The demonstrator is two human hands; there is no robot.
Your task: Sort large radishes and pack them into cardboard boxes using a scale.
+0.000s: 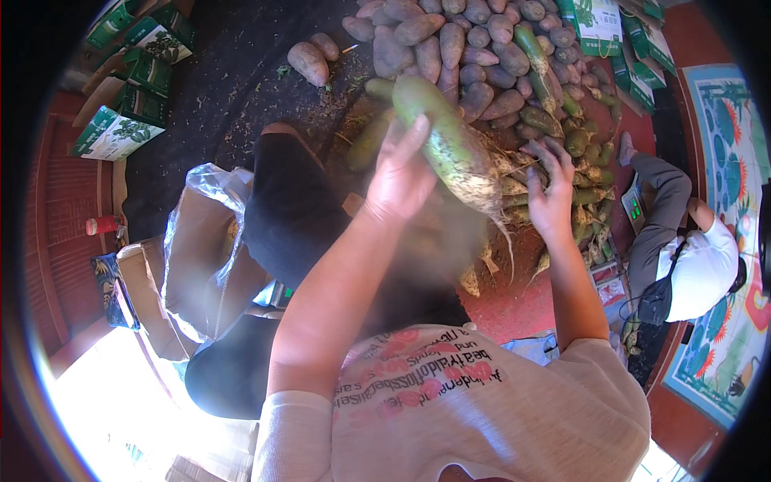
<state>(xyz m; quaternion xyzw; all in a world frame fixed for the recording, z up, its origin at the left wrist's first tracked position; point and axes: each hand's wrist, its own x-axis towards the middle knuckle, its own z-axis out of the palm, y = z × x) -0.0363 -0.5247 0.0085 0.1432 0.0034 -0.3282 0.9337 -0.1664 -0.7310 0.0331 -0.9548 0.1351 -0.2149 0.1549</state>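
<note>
My left hand (398, 178) grips a large green radish (442, 140), fingers and thumb closed round its side. The radish is held up at a tilt, its pale, soil-streaked end and thin root hanging toward the right. My right hand (551, 191) is beyond that end, fingers spread and bent, over a heap of green radishes (590, 195) with roots on. Nothing shows in its grasp; whether its fingertips touch the heap I cannot tell. Another green radish (371, 143) lies behind my left hand, partly hidden.
Reddish-brown tubers (422, 32) are piled at the far side, with two loose tubers (308, 64) left of them. A plastic-lined cardboard box (152, 281) stands by my left leg. Green-and-white cartons (120, 132) line the left. A person (697, 265) sits at right near a scale (634, 209).
</note>
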